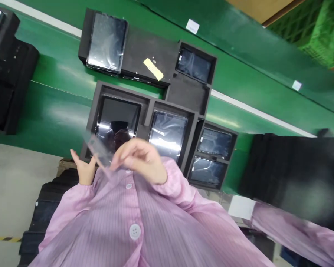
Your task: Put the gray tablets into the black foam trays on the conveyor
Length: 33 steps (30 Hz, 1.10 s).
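Note:
My right hand (140,159) is in front of my chest, fingers curled in a pinch on the lower corner of a clear plastic film (98,148). My left hand (83,168) is at the film's left edge, with the thumb against it and one finger stretched out. Both hands are blurred. They hover over the near edge of a black foam tray (146,107) holding two dark screens (168,133), which lies on a green conveyor belt (58,107). My pink striped coat (133,222) fills the bottom of the view.
A second foam tray (147,52) with a screen and a yellow tape strip (153,69) lies behind. A smaller tray (213,155) holds two small screens. Black foam stacks sit at left (8,81) and right (295,174). Another person's pink sleeve (295,226) reaches in at lower right.

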Each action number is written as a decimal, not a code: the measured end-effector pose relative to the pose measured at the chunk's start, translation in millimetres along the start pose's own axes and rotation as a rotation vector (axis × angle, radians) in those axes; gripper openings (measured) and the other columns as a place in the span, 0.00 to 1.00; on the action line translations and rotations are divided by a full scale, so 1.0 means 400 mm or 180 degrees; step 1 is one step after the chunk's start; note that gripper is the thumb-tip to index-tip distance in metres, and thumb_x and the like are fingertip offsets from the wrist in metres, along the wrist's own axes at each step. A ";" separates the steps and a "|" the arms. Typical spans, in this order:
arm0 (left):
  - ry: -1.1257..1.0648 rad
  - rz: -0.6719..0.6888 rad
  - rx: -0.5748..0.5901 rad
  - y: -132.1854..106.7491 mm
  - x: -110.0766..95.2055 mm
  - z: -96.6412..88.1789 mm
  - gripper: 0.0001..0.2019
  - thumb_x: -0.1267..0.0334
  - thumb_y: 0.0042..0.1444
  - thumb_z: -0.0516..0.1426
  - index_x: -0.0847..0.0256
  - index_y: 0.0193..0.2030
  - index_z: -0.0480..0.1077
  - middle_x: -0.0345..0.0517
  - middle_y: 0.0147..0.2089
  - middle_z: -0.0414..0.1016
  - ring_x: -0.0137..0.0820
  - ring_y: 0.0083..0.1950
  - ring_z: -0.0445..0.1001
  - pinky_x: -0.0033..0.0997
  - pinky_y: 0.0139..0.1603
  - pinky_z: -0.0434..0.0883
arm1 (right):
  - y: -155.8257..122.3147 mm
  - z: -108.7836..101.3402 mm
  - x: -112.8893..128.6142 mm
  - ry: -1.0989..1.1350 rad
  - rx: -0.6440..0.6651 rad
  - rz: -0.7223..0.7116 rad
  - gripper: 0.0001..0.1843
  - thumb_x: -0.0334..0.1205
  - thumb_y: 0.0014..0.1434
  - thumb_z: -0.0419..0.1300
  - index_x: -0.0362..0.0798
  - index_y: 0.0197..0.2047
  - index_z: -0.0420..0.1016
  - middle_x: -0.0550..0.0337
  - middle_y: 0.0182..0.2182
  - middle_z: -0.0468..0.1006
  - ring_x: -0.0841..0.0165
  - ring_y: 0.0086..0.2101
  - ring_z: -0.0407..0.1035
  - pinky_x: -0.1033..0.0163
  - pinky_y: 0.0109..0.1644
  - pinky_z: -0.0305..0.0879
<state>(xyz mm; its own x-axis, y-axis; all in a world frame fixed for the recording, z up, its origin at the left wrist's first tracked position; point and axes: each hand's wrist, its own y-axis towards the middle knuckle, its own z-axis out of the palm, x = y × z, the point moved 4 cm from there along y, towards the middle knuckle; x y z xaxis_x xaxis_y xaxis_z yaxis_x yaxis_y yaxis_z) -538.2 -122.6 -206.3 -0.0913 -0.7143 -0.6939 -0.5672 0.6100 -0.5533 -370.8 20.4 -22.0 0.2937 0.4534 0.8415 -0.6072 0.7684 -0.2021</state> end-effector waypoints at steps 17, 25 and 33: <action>0.2131 0.1480 -0.0068 -0.057 -0.255 0.062 0.24 0.63 0.59 0.54 0.56 0.62 0.72 0.60 0.77 0.46 0.61 0.78 0.39 0.74 0.71 0.36 | -0.192 -0.598 0.118 -0.4740 -0.3035 -0.0313 0.11 0.40 0.58 0.57 0.46 0.39 0.79 0.50 0.38 0.80 0.59 0.40 0.71 0.47 0.53 0.68; 0.2452 0.2046 0.0522 -0.062 -0.345 0.157 0.23 0.60 0.62 0.53 0.55 0.63 0.71 0.63 0.75 0.54 0.58 0.77 0.48 0.76 0.69 0.40 | -0.123 -0.675 0.135 -0.5696 -0.2407 0.0807 0.16 0.41 0.60 0.59 0.46 0.49 0.81 0.44 0.44 0.74 0.49 0.48 0.63 0.42 0.53 0.61; 0.2252 0.2640 0.0993 -0.127 -0.320 0.217 0.26 0.52 0.62 0.53 0.57 0.65 0.69 0.64 0.73 0.58 0.56 0.75 0.53 0.70 0.71 0.41 | -0.131 -0.536 0.108 -0.5300 -0.1729 0.0690 0.05 0.31 0.58 0.59 0.46 0.31 0.75 0.45 0.43 0.76 0.54 0.49 0.68 0.47 0.59 0.62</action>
<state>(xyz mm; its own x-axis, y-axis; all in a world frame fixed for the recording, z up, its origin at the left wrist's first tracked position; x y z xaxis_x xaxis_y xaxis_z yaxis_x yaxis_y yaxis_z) -426.6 -32.4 -129.2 -0.8424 -0.0229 -0.5384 0.1036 0.9736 -0.2036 -167.9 96.3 -82.6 -0.9571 -0.0752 0.2798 -0.1364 0.9690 -0.2060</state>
